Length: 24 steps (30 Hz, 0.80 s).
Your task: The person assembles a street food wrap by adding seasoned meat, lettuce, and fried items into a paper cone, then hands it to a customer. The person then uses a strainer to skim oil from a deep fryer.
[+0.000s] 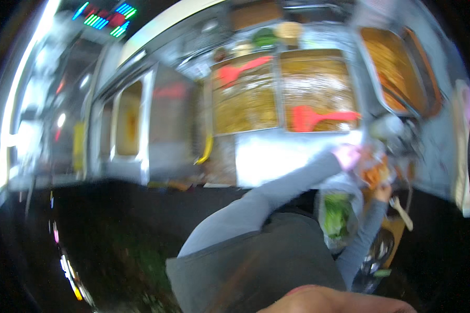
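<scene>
My left hand [347, 156] reaches across to the right side of the counter, by the near edge of a shiny metal surface. Just right of it is a blurred orange mass [373, 175], possibly food in clear wrapping. My right hand [383, 193] is at the lower edge of that mass and seems to touch it. Motion smears the fingers of both hands, so their grip does not show. Below my left hand, between my forearms, stands a clear bag or container of green leaves [337, 214].
Two wide metal trays of brownish food, a left tray [214, 112] and a right tray [282, 83], each hold a red flat-bladed tool [310, 119]. A deep pan of orange food [384, 57] is far right. Left stands a steel box [172, 120]. A pale-handled utensil [402, 214] lies near my right forearm.
</scene>
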{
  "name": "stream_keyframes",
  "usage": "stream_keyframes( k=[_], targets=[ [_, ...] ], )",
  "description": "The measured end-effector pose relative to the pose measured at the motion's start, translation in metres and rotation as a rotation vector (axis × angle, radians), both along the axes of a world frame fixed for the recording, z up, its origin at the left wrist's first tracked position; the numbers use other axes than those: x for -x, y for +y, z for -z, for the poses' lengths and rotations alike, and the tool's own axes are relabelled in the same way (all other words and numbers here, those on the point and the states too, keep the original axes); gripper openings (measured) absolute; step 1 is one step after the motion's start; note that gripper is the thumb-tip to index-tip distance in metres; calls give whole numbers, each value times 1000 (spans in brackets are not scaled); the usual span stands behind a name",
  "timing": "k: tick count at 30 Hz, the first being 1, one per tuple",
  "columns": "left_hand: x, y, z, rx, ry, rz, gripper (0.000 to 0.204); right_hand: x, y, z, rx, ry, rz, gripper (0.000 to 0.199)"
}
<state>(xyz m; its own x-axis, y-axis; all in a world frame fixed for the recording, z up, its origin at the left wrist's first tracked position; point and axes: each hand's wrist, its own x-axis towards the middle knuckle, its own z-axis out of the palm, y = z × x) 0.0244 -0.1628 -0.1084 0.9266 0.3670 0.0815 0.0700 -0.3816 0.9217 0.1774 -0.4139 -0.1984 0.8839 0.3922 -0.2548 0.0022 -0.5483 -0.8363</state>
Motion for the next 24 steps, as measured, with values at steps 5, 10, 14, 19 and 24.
stream_keyframes(
  k=[5,10,14,19,24],
  targets=[
    [-20,-8,-7,-112,155,-141,26,-23,-6,45,-129,-153,-7,23],
    [-11,-16,-30,-57,204,-290,25,-19,6,14,-423,277,320,26],
    [-1,-12,-44,65,179,-278,32,-19,8,-38,-522,372,544,40],
    [14,-26,-69,-146,117,-387,41,-39,34,-32,-209,-217,-96,31],
    [0,-18,-88,-351,-290,-514,22,-70,18,-32,-256,-274,-252,23]
  ],
)
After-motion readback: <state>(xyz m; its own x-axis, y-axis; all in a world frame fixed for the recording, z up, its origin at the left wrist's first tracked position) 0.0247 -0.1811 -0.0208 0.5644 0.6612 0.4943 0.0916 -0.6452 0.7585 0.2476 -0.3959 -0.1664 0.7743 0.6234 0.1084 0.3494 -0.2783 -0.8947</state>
